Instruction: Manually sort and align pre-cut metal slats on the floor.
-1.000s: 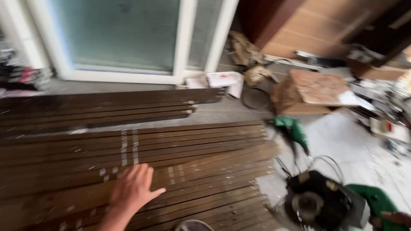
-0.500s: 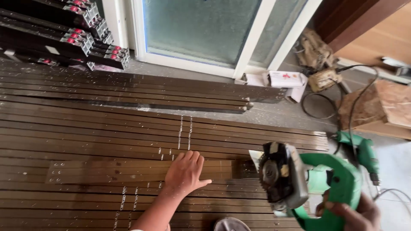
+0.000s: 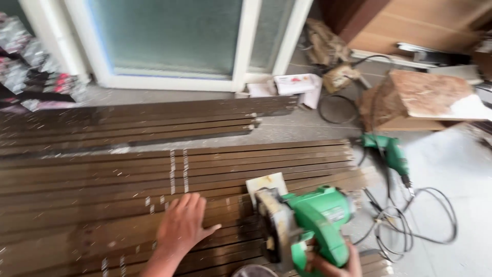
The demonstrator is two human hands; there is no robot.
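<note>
Nearest, the right hand (image 3: 333, 264) is wrapped around the handle of a green circular saw (image 3: 302, 225), whose blade end rests on dark brown ribbed slats (image 3: 128, 195). Just left of the saw, the left hand (image 3: 183, 225) lies flat, fingers spread; pressing firmly and well clear of the blade seems wise. Beyond the saw lie a green drill (image 3: 389, 154) and looped cable (image 3: 410, 220).

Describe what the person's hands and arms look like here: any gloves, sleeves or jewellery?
Both are bare. The left hand wears no glove, ring or watch, and the forearm below it shows no sleeve. Only the fingers of the right hand show at the picture's bottom edge, also ungloved; its arm is out of view.
</note>
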